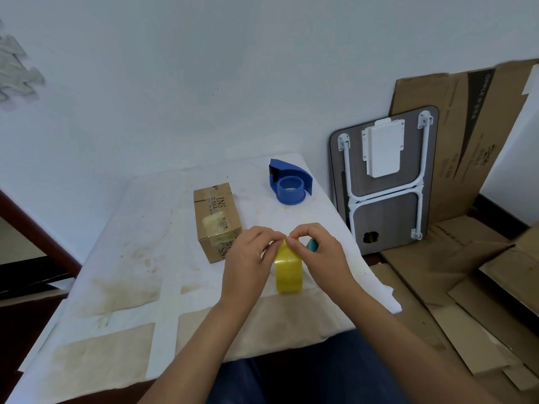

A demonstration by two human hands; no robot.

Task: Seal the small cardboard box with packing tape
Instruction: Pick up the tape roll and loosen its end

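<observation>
A: hand status?
B: both forearms reach forward, converging. left hand [250, 252] and right hand [319, 249] knuckles-up, fingertips nearly meeting, pinched together on the tape roll [288, 269].
A: grip?
B: both curled, closed on it.

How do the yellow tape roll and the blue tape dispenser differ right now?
The yellow tape roll stands on edge with both hands pinching at its top; the blue tape dispenser lies untouched farther back. The roll is translucent yellow, the dispenser opaque blue. Both sit on the white-covered table.
</observation>
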